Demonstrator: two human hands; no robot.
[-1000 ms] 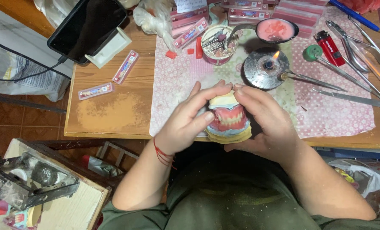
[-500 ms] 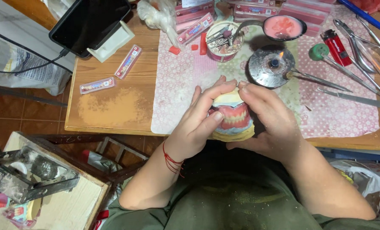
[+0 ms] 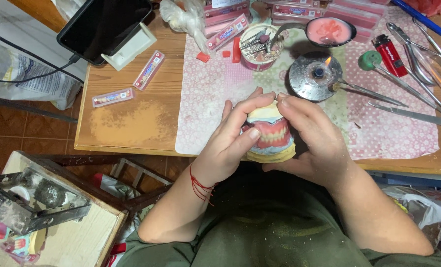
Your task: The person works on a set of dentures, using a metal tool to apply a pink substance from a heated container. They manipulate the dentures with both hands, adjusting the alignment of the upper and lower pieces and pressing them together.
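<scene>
— Where do you have the model right now?

— Your two hands hold the denture model (image 3: pixel 270 136) together, just off the near edge of the desk (image 3: pixel 131 123), over your lap. Your left hand (image 3: pixel 230 143) wraps its side, thumb pressed against the pink wax gum. Your right hand (image 3: pixel 312 143) cups the other side, its fingertips meeting the left's on top of the pale plaster.

— How far along does it look?

— Teeth already sit in the pink wax, upper and lower closed together, so I'd judge the setting largely done. The wax around them looks unfinished, though I can't tell how smooth it is from here.

— What's past your hands?

— On the patterned mat (image 3: pixel 205 99), the small burner (image 3: pixel 315 75) is lit, with a metal tool (image 3: pixel 366 90) lying against it. Beyond are a cup of instruments (image 3: pixel 259 47) and a spoon of pink wax (image 3: pixel 328 30). Tooth strips (image 3: pixel 149 70) lie to the left, more tools (image 3: pixel 411 113) to the right. The flame and wax at hand suggest waxing isn't over.
</scene>
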